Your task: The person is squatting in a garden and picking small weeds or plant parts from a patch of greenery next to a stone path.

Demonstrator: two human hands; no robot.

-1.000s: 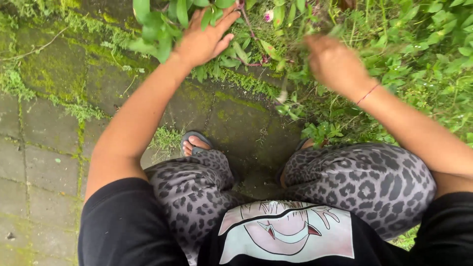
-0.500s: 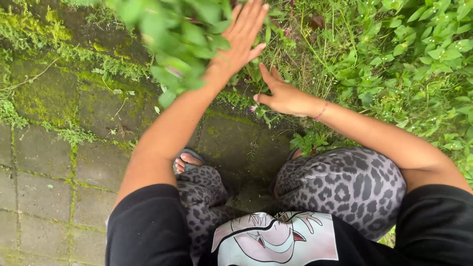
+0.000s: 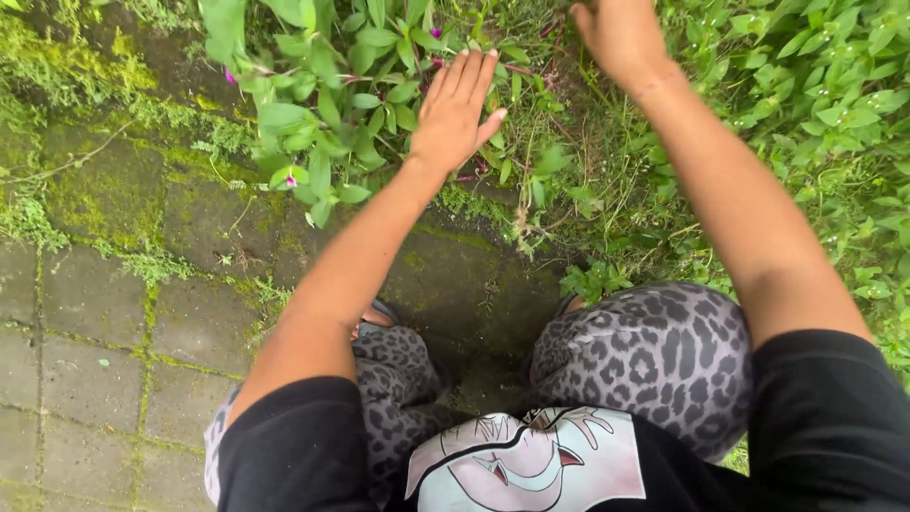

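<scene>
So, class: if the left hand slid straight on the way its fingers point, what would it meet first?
Most likely the leafy plant: the left hand lies flat, fingers pointing up-frame into its leaves and reddish stems. Depth is unclear.

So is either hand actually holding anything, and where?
Left hand lies open and flat on the leafy plant, gripping nothing. Right hand: cannot tell.
</scene>
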